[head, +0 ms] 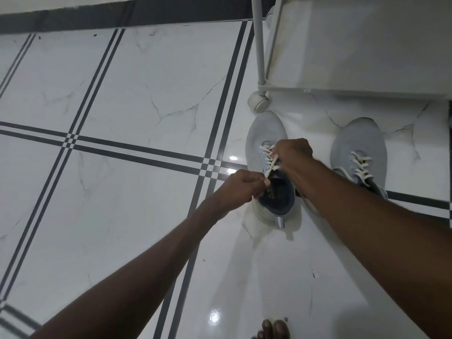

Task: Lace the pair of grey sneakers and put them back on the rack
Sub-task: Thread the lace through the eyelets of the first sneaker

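Observation:
Two grey sneakers stand on the tiled floor, toes pointing away from me. Over the left sneaker (263,133) both hands are at work on its white lace (270,165). My left hand (238,188) pinches one lace end beside the shoe's opening. My right hand (292,152) grips the lace over the tongue and hides part of the eyelets. The right sneaker (359,145) stands alone with its white lace threaded; my right forearm crosses its heel. The white rack (342,57) stands just beyond the shoes.
The rack's white post and caster wheel (259,101) almost touch the left sneaker's toe. White marble tiles with dark stripes (146,152) spread to the left. My bare toes (274,330) show at the bottom edge. A dark skirting runs along the far wall.

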The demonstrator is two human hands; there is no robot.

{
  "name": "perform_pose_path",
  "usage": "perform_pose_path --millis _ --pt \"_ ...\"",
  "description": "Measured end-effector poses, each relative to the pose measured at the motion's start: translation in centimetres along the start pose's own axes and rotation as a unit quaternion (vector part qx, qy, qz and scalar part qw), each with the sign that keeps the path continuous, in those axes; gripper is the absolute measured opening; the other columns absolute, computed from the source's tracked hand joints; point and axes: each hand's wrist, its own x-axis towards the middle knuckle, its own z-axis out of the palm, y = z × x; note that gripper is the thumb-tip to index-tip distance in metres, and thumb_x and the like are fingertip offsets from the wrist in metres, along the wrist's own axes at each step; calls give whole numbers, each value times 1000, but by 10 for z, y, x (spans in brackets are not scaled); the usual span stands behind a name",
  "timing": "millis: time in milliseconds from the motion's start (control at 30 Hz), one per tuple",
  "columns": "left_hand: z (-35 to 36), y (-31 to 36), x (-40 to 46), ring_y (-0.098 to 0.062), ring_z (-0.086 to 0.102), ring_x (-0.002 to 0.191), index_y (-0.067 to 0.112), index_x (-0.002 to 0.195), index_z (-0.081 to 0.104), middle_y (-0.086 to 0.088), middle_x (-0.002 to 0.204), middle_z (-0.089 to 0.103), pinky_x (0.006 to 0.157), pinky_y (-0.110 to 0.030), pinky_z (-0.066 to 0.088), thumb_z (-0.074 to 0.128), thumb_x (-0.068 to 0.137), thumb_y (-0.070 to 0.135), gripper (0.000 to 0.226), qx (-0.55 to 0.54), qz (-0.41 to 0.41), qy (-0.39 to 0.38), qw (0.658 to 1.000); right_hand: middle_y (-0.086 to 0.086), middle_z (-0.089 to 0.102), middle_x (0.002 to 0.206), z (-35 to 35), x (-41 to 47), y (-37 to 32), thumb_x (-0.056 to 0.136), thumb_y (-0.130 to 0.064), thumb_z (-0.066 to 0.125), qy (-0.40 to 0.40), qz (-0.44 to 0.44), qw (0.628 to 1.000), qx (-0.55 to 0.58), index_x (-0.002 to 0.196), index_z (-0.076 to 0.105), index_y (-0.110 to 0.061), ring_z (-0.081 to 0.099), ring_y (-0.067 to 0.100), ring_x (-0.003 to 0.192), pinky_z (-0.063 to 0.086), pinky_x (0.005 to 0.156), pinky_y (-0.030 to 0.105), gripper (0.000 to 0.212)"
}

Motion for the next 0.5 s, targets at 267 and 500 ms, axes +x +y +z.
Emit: perform_pose_path --millis 267,500 --pt "-16 -14 2 -13 68 73 8 80 71 -7 79 73 60 -24 49 65 93 30 27 -78 -7 108 991 10 66 64 -29 -8 14 89 -21 68 -103 -123 986 48 81 77 -5 55 15 44 49 44 22 21" --pt "-19 -14 9 -21 73 72 2 98 73 -18 87 78 62 -25 55 76 86 12 16 -178 -35 192 964 17 69 86 -42 -12 29 88 -9 69 -218 -123 951 182 103 72 6 60 18 58 60 59 20 21"
